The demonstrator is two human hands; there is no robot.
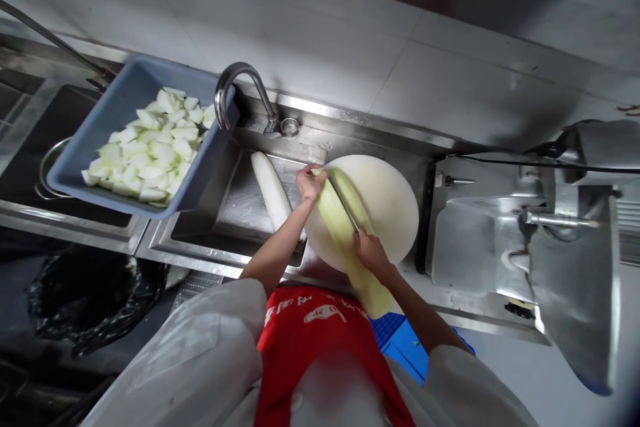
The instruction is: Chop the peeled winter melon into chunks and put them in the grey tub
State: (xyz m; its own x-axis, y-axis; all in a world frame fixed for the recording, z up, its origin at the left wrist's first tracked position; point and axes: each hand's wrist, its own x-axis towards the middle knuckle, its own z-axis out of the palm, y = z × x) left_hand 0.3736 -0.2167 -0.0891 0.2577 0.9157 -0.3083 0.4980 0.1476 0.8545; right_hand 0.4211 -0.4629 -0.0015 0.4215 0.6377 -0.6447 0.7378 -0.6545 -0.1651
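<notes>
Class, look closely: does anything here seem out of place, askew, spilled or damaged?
No spill or damage stands out. One slightly odd thing: the long pale-green gourd overhangs the round white board, its near end jutting past the edge toward the red apron, with no board visible beneath.

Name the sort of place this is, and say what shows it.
Probably a commercial kitchen: there is a steel sink, a large blue-grey tub of cut vegetable pieces, and a round white cutting board.

Cut veg in tub on L. Long veg in sink, tap behind. Board to R w/ more veg on top.
</notes>
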